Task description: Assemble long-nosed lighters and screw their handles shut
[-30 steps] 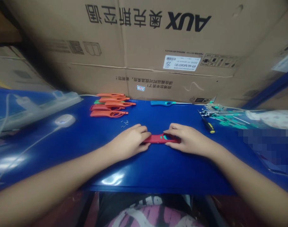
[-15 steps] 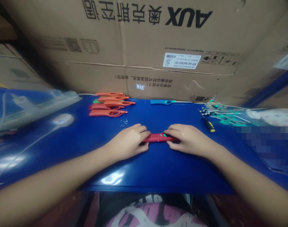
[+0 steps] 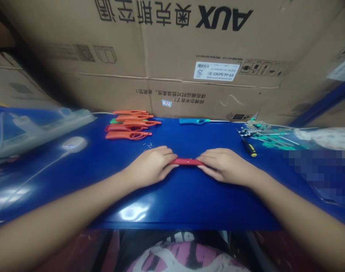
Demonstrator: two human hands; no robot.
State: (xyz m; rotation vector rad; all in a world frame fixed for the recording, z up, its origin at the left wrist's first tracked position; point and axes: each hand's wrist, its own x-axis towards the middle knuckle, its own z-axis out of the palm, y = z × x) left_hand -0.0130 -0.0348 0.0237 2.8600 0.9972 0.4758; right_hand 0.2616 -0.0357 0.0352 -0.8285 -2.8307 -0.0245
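Observation:
A red lighter handle (image 3: pixel 188 161) lies level between my two hands, its narrow edge turned toward me. The fingers and thumb of my left hand (image 3: pixel 153 167) are closed around its left end. My right hand (image 3: pixel 227 166) pinches the right end in the same way. Both ends are hidden under the fingers. Several small screws (image 3: pixel 148 145) lie just beyond my left hand. Behind them are several orange lighter handles (image 3: pixel 130 135), stacked loosely with a bit of green among them. A blue lighter (image 3: pixel 193 121) with a thin metal rod rests at the back.
A black and yellow screwdriver (image 3: pixel 249 148) lies to the right, beside a pile of metal rods with green parts (image 3: pixel 277 139). On the left are a white round device (image 3: pixel 74 144) with a cable and a power strip (image 3: pixel 62 121). A large cardboard box (image 3: pixel 167 45) stands behind the blue table (image 3: pixel 167 204).
The red handle has been rolled in my hands, so its narrow edge shows and the green parts seen before are out of sight. Both hands still hold its ends.

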